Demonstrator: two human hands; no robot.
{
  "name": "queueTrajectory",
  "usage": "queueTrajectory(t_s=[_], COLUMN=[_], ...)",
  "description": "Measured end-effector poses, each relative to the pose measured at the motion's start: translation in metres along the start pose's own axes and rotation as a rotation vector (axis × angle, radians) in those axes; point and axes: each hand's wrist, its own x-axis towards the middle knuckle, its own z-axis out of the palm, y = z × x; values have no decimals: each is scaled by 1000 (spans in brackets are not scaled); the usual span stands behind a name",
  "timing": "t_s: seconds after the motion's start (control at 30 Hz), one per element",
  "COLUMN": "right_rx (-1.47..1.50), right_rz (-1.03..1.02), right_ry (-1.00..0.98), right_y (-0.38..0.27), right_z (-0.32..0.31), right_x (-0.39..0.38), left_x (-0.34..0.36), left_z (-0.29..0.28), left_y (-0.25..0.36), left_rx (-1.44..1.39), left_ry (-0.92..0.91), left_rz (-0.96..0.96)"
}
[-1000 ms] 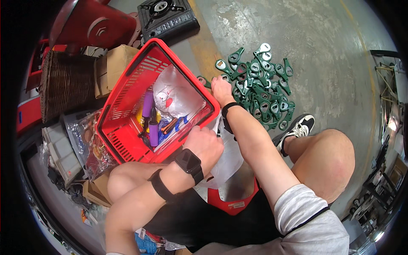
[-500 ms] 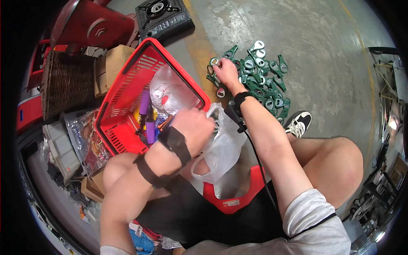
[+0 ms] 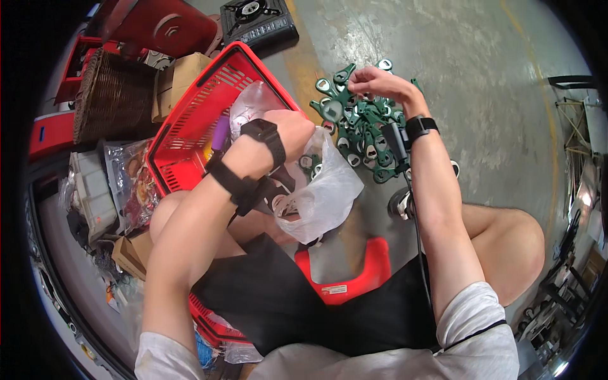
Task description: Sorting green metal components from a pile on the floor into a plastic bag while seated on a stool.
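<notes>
Right hand [image 3: 378, 83] moved over dozens of green openers [image 3: 367, 120], its grip unclear; left hand [image 3: 291, 131] holds one bag [image 3: 329, 196].

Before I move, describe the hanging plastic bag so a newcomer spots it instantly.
Find the large red basket. Just right of it, beside the left hand, hangs the plastic bag, translucent white. Unlike the pale plastic inside the basket, it is outside.
</notes>
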Motion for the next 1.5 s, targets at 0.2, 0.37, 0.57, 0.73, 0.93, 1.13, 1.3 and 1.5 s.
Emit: queueTrajectory(t_s=[0.2, 0.37, 0.57, 0.73, 0.93, 1.13, 1.3, 1.5], right_rx=[-185, -238, -435, -299, -257, -499, -570, -320], right_rz=[122, 130, -11, 103, 208, 666, 893, 703], right_ry=[-219, -296, -166, -274, -648, -396, -570, -405], right_y=[-64, -7, 32, 52, 50, 1, 40, 13], right_z=[49, 88, 111, 116, 113, 151, 90, 38], right_x=[-21, 19, 30, 34, 33, 22, 17, -25], left_x=[7, 14, 18, 28, 29, 24, 22, 21], left_z=[-6, -9, -9, -13, -10, -4, -1, 3], left_y=[-1, 2, 6, 16, 21, 12, 7, 3], left_rx=[-12, 4, 15, 27, 51, 79, 98, 130], left_ry=[2, -4, -19, -17, -12, -9, 25, 17], left_rz=[0, -16, -49, -61, -89, -122, -110, -146])
